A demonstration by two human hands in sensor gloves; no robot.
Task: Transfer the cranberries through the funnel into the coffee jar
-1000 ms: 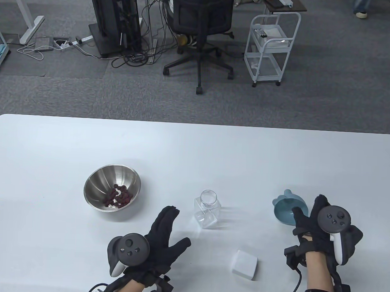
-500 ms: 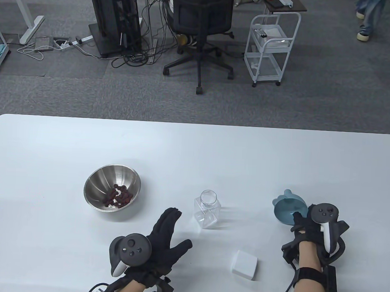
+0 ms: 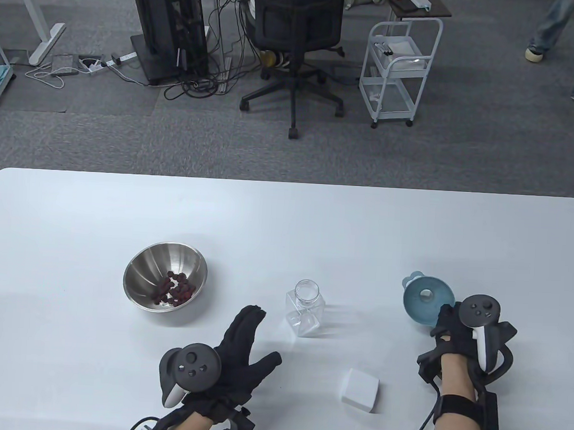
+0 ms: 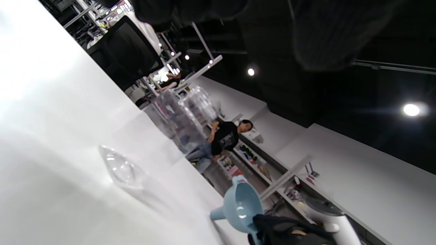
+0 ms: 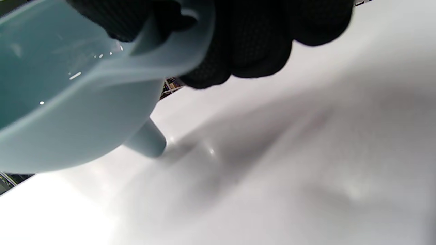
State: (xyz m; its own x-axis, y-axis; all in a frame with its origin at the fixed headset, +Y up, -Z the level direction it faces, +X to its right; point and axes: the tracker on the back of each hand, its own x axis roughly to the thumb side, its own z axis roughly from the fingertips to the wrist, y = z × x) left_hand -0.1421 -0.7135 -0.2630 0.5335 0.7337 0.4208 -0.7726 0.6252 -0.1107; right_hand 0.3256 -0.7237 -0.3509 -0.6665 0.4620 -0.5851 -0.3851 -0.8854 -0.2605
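Observation:
My right hand (image 3: 447,324) grips the rim of the blue funnel (image 3: 426,300) at the table's right and holds it tilted, mouth up, with its spout (image 5: 148,141) low over the table. The funnel also shows in the left wrist view (image 4: 240,204). The clear open jar (image 3: 305,307) stands mid-table, empty. The steel bowl (image 3: 142,270) to its left holds dark red cranberries (image 3: 176,288). My left hand (image 3: 244,340) rests flat on the table, fingers spread, just left of and nearer than the jar, holding nothing.
A white square lid (image 3: 360,390) lies near the front edge between my hands. Beyond the table's far edge are an office chair (image 3: 296,37), a white cart (image 3: 400,67) and a person's legs (image 3: 565,42) passing at the far right.
My right hand has closed on the funnel's rim and turned it from lying tilted on the table to mouth-up and lifted. My left hand has not moved.

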